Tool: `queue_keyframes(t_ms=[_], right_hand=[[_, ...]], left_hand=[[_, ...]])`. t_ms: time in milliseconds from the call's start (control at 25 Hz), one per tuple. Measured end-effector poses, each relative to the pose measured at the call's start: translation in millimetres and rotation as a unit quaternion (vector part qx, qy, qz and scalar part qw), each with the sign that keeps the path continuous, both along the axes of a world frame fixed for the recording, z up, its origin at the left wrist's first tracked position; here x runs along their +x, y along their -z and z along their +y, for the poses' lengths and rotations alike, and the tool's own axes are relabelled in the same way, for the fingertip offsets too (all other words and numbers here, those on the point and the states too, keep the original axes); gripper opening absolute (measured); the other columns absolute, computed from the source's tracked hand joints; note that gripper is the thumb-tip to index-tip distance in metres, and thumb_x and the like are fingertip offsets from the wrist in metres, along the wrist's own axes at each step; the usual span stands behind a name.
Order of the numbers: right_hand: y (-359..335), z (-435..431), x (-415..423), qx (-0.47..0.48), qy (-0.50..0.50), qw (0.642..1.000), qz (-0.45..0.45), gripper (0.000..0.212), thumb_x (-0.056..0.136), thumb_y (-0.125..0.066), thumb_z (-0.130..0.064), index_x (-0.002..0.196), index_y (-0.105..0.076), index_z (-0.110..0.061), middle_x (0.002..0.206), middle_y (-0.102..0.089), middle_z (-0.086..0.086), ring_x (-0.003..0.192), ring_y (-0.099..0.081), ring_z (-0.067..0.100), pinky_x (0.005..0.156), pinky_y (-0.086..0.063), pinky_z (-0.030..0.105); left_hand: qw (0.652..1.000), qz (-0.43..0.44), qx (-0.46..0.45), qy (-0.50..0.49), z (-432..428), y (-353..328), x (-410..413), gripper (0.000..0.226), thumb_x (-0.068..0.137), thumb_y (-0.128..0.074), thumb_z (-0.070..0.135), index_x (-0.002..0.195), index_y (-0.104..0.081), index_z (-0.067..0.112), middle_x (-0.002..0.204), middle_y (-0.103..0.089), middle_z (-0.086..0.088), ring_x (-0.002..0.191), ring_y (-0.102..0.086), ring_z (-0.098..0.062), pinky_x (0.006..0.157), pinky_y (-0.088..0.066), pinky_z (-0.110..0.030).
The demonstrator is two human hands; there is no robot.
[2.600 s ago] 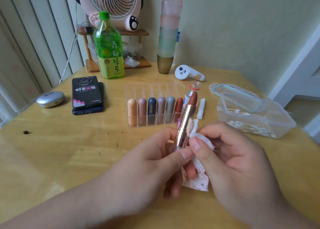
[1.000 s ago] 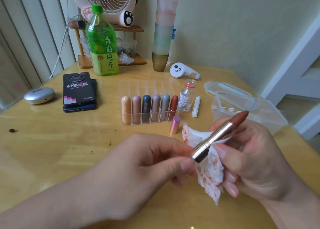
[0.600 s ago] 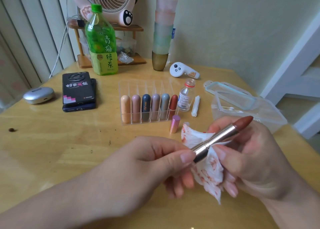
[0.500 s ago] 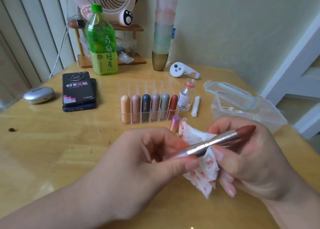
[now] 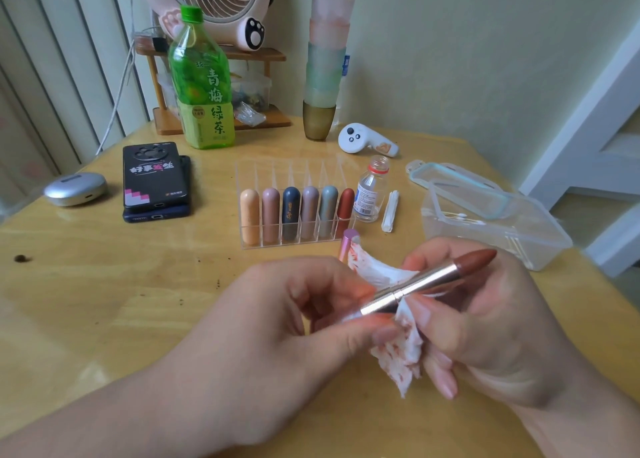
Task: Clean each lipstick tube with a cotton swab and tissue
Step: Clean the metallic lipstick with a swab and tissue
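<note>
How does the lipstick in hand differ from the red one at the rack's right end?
The held lipstick is uncapped, bullet showing; the rack lipstick is capped.
The held lipstick lies tilted between the left hand and right hand, against the tissue; the rack lipstick stands upright in the clear rack.
The held lipstick's tube is shiny metal; the rack lipstick looks matte.
Both are reddish.

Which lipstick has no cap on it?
The rose-gold lipstick held by the left hand and right hand: its brown-red stick is bare. The six others in the clear rack stand capped.
</note>
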State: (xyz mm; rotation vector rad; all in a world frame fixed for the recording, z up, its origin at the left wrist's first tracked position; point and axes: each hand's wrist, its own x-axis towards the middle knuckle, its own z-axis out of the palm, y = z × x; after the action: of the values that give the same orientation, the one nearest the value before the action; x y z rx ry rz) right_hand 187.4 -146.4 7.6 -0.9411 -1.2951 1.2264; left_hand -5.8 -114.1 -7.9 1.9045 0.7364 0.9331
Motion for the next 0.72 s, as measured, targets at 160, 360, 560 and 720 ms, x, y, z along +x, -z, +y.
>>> queue_keyframes(t_ms=[160, 360, 560, 720], right_hand=[[-0.3, 0.3, 0.1, 0.005, -0.018, 0.999, 0.032, 0.013, 0.062, -0.075, -0.007, 0.071, -0.070, -0.016, 0.041, -0.054, 0.007, 0.023, -0.046, 0.015, 0.032, -0.042, 0.021], [4.4, 6.5, 6.8, -0.030, -0.055, 0.990, 0.127, 0.032, 0.061, -0.090, -0.024, 0.076, -0.070, -0.005, 0.040, -0.052, 0.007, 0.026, -0.050, 0.015, 0.033, -0.044, 0.020], [6.2, 10.4, 13.2, -0.039, -0.131, 0.977, 0.166, 0.021, 0.072, -0.083, -0.013, 0.086, -0.071, -0.002, 0.056, -0.062, 0.008, 0.046, -0.063, 0.017, 0.045, -0.054, 0.024], [7.7, 10.0, 11.8, -0.001, -0.088, 0.991, 0.101, 0.032, 0.068, -0.088, -0.022, 0.086, -0.070, -0.004, 0.054, -0.062, 0.012, 0.040, -0.060, 0.019, 0.041, -0.051, 0.027]], left_hand=[[0.998, -0.039, 0.010, -0.044, -1.7, 1.2, 0.4, 0.028, 0.067, -0.084, 0.045, 0.085, -0.072, 0.027, 0.074, -0.071, 0.000, 0.065, -0.065, -0.019, 0.062, -0.054, -0.030], [0.991, -0.092, -0.095, 0.024, 1.7, -6.1, 2.0, 0.017, 0.078, -0.078, 0.031, 0.085, -0.074, 0.016, 0.065, -0.065, -0.008, 0.058, -0.055, -0.006, 0.055, -0.044, -0.015], [0.980, -0.131, -0.144, 0.029, 3.6, -9.3, 3.8, 0.019, 0.076, -0.076, 0.027, 0.079, -0.073, 0.009, 0.061, -0.066, 0.002, 0.052, -0.056, -0.002, 0.052, -0.044, -0.013], [0.976, -0.118, -0.171, 0.065, 4.3, -8.4, 2.4, 0.019, 0.071, -0.077, 0.027, 0.080, -0.074, 0.010, 0.062, -0.065, -0.003, 0.053, -0.057, -0.004, 0.051, -0.045, -0.013]])
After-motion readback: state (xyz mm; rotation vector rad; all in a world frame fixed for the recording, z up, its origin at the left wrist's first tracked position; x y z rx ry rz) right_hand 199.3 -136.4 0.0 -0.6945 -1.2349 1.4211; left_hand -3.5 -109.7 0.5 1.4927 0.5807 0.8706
